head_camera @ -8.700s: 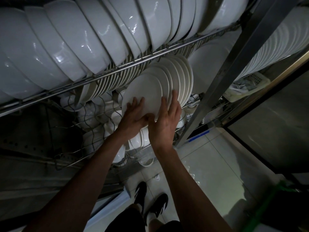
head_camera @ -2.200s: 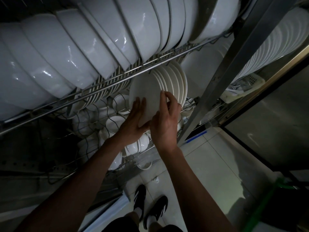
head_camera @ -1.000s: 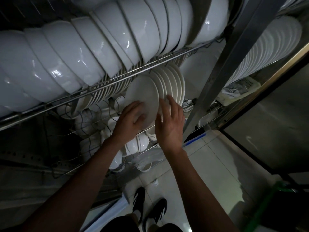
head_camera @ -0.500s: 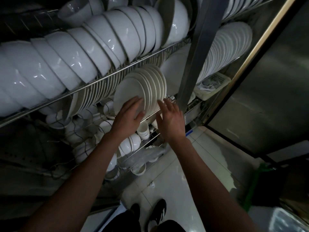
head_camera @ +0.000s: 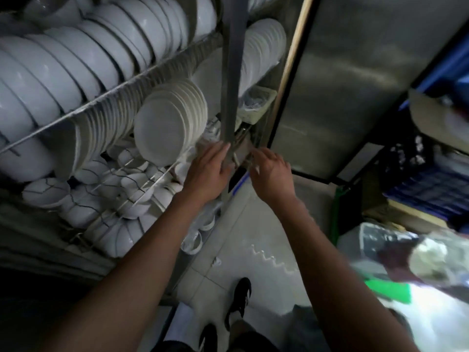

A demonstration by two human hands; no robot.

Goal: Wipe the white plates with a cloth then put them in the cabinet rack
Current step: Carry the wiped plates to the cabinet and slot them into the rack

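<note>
Racking looks done, so I'd draw both hands, left hand and right hand, loose-fingered and empty, clear of the plates; no nudging the rack.

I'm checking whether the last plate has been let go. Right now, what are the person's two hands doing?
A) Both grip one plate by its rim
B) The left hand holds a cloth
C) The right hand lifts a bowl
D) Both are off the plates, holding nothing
D: the left hand and right hand are empty, fingers relaxed, right of the racked plates.
</note>
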